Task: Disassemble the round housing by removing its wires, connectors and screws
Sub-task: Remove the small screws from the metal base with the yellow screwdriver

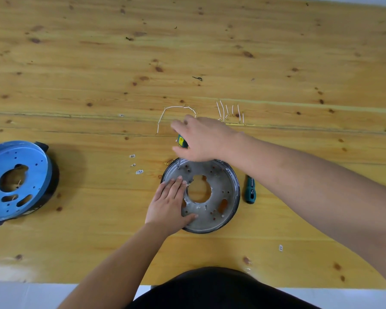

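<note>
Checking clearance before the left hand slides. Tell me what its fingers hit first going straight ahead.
Probably the screwdriver shaft, held by the right hand at the round housing far rim; the left hand fingers point there. Depth unclear.

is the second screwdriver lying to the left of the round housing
No, the spare screwdriver lies on the table just right of the round housing, while the right hand holds another screwdriver over its far rim.

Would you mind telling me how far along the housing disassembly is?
Done: wires and small connectors lie loose on the table. In hand: the right hand drives a screwdriver into the round housing, steadied by the left hand. Left: any remaining screws.
</note>
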### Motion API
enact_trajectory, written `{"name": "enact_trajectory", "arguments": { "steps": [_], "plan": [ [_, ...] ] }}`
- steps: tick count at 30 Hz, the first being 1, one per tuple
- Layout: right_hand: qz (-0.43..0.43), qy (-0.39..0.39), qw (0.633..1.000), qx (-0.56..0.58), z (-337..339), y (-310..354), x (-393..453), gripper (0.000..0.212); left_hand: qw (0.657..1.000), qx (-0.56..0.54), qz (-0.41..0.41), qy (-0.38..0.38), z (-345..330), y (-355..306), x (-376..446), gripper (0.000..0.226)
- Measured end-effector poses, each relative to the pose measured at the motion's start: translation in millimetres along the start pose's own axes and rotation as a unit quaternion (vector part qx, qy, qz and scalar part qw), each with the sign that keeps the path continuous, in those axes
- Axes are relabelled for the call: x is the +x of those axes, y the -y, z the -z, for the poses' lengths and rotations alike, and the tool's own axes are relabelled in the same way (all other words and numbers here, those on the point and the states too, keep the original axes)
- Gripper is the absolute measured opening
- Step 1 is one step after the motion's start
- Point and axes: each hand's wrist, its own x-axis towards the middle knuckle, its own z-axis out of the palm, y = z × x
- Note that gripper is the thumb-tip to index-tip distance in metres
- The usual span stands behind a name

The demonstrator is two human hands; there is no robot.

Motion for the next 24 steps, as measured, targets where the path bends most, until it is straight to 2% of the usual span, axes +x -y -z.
{"name": "enact_trajectory", "arguments": {
  "steps": [2,4,6,7,10,11,13,15,18,19,20,22,24],
  "plan": [
    [-0.039,-0.027,0.997,-0.055,-2,2,2,0.047,1.0,0.002,0.0,0.0,0,0,-1,0.11],
    [0.013,0.014,0.999,0.036,-1,-1,0,0.029,1.0,-0.001,0.0,-0.001,0,0,-1,0.11],
    [0.058,0.068,0.989,0.118,3,-3,-3,0.034,1.0,-0.003,0.001,-0.001,0,0,0,0.11],
    [0.054,0.068,0.991,0.099,3,-3,-4,0.039,1.0,-0.002,0.0,0.0,1,0,0,0.11],
    [-0.021,-0.005,0.998,-0.066,-1,-1,-1,0.046,1.0,-0.004,0.0,-0.004,1,-1,0,0.11],
    [-0.018,-0.006,0.998,-0.057,-3,0,0,0.043,1.0,-0.005,0.0,-0.004,2,-1,-1,0.11],
    [0.038,0.034,0.998,0.045,-2,-1,-3,0.037,1.0,-0.005,0.0,-0.005,2,-2,-1,0.11],
    [0.066,0.061,0.993,0.078,1,-3,-6,0.047,1.0,-0.007,0.002,-0.006,3,-2,-1,0.11],
    [-0.047,-0.002,0.998,-0.049,-3,-1,-5,0.05,1.0,-0.003,0.004,-0.004,3,-2,-1,0.11],
    [-0.075,-0.002,0.996,-0.045,-4,-2,-5,0.049,1.0,-0.004,0.004,-0.004,3,-2,-1,0.11],
    [-0.081,0.01,0.997,-0.006,-6,-4,-5,0.04,1.0,-0.005,0.004,-0.004,3,-2,-1,0.11],
    [-0.04,0.027,0.994,0.097,-9,-12,-8,0.017,1.0,-0.005,0.003,-0.003,2,-2,-1,0.11],
    [-0.025,0.031,0.988,0.147,-13,-20,-13,0.024,1.0,-0.004,0.003,-0.003,2,-2,-1,0.11]
  ]
}}
